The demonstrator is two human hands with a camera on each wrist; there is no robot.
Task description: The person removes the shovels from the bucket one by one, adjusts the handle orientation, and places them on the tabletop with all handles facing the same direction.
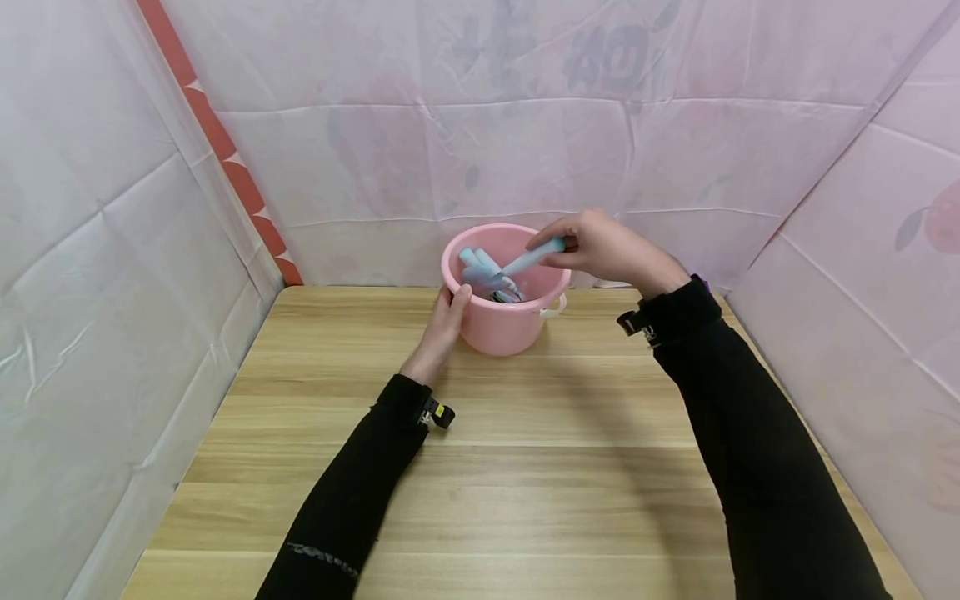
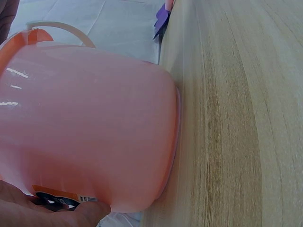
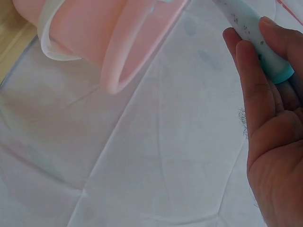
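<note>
A person's right hand [image 1: 611, 250] holds a pale blue tube [image 1: 534, 257] over the pink bucket [image 1: 504, 321] at the far middle of the bench [image 1: 525, 467]; the grip is closed on the tube's upper end, fingers [image 3: 251, 80] curled round it; the tube's long axis slants from the hand down and to the left, its lower end inside the bucket's mouth. The left hand [image 1: 442, 329] rests against the bucket's near left wall, thumb at the rim, fingers wrapped on the side; it is the nearer hand to the bucket, the right hand the only one on the tube. The tube is slim, light blue with a faint speckled print; more blue tubes [image 1: 480, 271] lie inside the bucket, which has a white handle [image 1: 553, 308].
</note>
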